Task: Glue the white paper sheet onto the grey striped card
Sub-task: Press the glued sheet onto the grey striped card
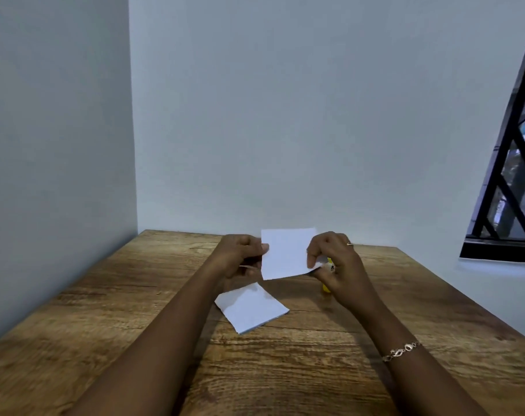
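Note:
A white paper sheet (286,253) is held upright above the wooden table (135,310). My left hand (238,255) pinches its left edge, and my right hand (334,262) pinches its lower right corner. Below them a second pale sheet (250,307) lies flat on the table, with a thin blue-grey edge showing along its near side; I cannot tell whether it is the striped card. A yellow glue stick (327,288) stands behind my right hand and is mostly hidden.
Grey walls close the table in at the back and on the left. A window with black bars (513,181) is on the right. Bare wood lies near me and to both sides.

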A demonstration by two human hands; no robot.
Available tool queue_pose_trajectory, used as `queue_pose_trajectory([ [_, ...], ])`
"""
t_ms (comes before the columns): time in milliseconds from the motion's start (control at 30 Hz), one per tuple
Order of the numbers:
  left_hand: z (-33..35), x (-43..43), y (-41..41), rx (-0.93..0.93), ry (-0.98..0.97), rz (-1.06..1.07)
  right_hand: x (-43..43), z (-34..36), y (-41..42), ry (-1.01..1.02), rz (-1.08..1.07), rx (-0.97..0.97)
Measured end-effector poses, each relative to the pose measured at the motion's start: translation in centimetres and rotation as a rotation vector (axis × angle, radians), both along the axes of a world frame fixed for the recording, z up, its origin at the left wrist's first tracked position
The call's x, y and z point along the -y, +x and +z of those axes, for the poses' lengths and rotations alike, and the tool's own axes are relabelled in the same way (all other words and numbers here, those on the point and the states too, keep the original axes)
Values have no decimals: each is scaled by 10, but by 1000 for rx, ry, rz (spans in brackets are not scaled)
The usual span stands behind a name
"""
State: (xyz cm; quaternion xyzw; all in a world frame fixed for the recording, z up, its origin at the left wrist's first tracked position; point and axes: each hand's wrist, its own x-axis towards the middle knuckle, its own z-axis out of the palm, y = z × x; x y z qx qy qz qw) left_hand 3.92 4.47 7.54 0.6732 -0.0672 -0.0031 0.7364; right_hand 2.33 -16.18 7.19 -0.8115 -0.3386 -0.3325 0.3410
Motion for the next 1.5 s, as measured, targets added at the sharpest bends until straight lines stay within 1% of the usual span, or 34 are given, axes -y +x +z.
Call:
queue_pose_trajectory([
  [67, -1, -2, 1, 14, 22, 37, 1, -5, 4, 20, -54, -48],
  [100, 0, -3, 1, 17, 40, 47, 1, -7, 6, 73, -65, -67],
  [200, -1, -5, 1, 32, 119, 66, -2, -11, 7, 329, -48, -195],
  [267, 0, -6, 1, 29, 145, 50, -5, -13, 10, 429, -31, -300],
  [367, 1, -5, -1, 7, 217, -16, -7, -16, 12, 414, -33, -397],
  [500, 3, -8, -3, -25, 355, -70, -9, -19, 13, 391, -76, -453],
  [533, 2, -10, -2, -23, 425, -44, -9, -19, 13, 398, -79, -458],
  [567, 2, -12, -1, -16, 541, 6, -9, -19, 13, 407, -82, -466],
  [633, 0, -21, 4, -21, 891, 139, -9, -18, 13, 418, -86, -481],
  [700, -3, -28, 5, -131, 1233, 197, -10, -19, 13, 415, -84, -493],
  [733, -4, -30, 6, -207, 1319, 184, -10, -19, 13, 414, -81, -499],
  [767, -5, -32, 6, -275, 1349, 155, -10, -19, 13, 412, -80, -506],
  [833, -5, -33, 6, -336, 1354, 110, -11, -20, 13, 411, -80, -524],
  [1033, -2, -28, 5, -358, 1325, 56, -13, -23, 14, 427, -72, -587],
  [1233, -1, -24, 3, -325, 1219, 109, -18, -23, 9, 501, 12, -683],
  [1333, 0, -25, 3, -278, 1096, 202, -21, -24, 6, 586, 79, -756],
  [1500, -2, -28, 7, -68, 785, 511, -27, -25, 6, 622, 104, -824],
])
